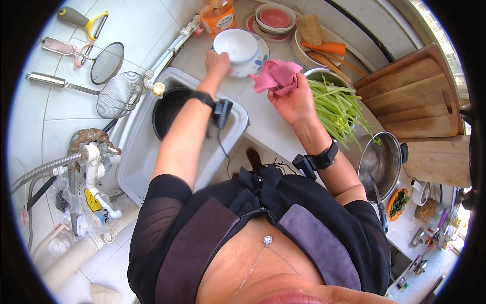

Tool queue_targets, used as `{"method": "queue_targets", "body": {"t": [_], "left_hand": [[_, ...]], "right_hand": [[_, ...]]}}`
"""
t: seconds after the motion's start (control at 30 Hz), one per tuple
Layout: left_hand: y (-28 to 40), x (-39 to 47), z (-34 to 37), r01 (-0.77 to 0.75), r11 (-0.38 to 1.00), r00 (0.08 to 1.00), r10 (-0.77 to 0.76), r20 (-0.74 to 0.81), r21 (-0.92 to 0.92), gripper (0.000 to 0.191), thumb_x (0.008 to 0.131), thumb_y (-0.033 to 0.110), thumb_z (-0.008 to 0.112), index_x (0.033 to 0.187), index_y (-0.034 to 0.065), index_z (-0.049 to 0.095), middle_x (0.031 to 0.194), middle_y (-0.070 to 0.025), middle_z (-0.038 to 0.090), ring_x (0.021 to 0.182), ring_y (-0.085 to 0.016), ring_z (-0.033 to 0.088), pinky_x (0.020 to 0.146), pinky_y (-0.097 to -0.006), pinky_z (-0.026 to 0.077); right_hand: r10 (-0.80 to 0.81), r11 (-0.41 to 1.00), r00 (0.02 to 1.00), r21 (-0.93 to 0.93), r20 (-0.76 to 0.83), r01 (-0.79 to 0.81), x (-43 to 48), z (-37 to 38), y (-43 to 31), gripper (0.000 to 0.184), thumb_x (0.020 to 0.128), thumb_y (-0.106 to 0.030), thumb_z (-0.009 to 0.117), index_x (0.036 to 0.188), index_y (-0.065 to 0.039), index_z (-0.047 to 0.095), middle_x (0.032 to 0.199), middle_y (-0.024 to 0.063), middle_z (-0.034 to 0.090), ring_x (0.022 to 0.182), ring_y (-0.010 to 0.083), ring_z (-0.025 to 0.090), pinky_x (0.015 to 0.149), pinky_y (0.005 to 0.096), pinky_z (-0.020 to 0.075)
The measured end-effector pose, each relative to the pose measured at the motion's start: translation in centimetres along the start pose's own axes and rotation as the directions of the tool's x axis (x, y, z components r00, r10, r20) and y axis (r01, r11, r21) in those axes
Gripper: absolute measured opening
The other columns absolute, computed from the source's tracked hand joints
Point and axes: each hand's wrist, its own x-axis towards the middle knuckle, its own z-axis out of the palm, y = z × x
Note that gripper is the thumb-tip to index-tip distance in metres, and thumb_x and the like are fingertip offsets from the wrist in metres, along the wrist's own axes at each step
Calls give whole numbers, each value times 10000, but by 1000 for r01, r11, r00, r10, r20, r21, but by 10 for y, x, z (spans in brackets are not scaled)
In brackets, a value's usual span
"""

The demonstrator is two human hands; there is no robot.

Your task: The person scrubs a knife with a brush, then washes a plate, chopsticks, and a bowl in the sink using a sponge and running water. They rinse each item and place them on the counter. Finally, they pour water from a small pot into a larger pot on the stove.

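Note:
My left hand grips the near left rim of a white bowl, which is over a white plate with blue flower marks. A crumpled pink cloth is held in my right hand, raised over the counter just right of the plate. Close to the right of that hand, long green stalks lie heaped across a metal bowl. My left forearm passes above the sink basin, where a black round pan sits, partly hidden.
Stacked bowls, an orange container and a bowl with a carrot stand at the back. Wooden cutting boards lean at the right, near a steel pot. Strainers hang on the left wall above rusty pipes.

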Motion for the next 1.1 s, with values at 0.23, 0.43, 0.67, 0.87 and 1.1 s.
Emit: {"method": "queue_targets", "body": {"t": [0.23,0.43,0.67,0.87,1.1], "left_hand": [[-6,12,4,-1,996,998,-5,60,95,551,873,403,632,942,-125,494,658,-182,624,462,-244,627,393,-352,499],[-10,-43,-20,101,993,964,-84,253,-55,564,947,523,501,902,-35,570,718,-110,624,494,-179,591,414,-275,462],[-72,-164,-93,145,987,887,-101,451,-63,346,949,298,607,1162,27,576,762,-33,603,580,-90,546,514,-226,444],[-151,-209,-152,281,946,949,-250,191,-159,283,927,252,630,1104,39,571,768,-18,584,578,-74,524,504,-212,417],[-266,-205,-195,257,929,895,-332,-297,-264,299,898,210,660,1083,24,515,811,-32,562,611,-93,515,495,-240,405]], "right_hand": [[-12,999,998,45,-65,15,19,-5,16,300,981,-352,435,1151,-125,533,1153,73,573,1002,232,526,796,381,446],[-13,1000,1000,10,4,13,25,-5,26,268,1007,-290,381,1134,-105,526,1135,81,578,999,221,529,802,396,451],[-23,999,999,-43,38,24,45,4,39,364,1023,-353,361,1199,-82,528,1143,75,607,963,207,562,805,354,460],[29,977,993,-211,111,-5,87,31,34,467,1027,-435,336,1302,-83,475,1295,118,521,1170,329,490,936,454,445],[128,949,959,-250,-255,-193,73,19,72,493,956,-406,552,1274,-36,480,1217,156,552,1125,311,527,925,423,427]]}}
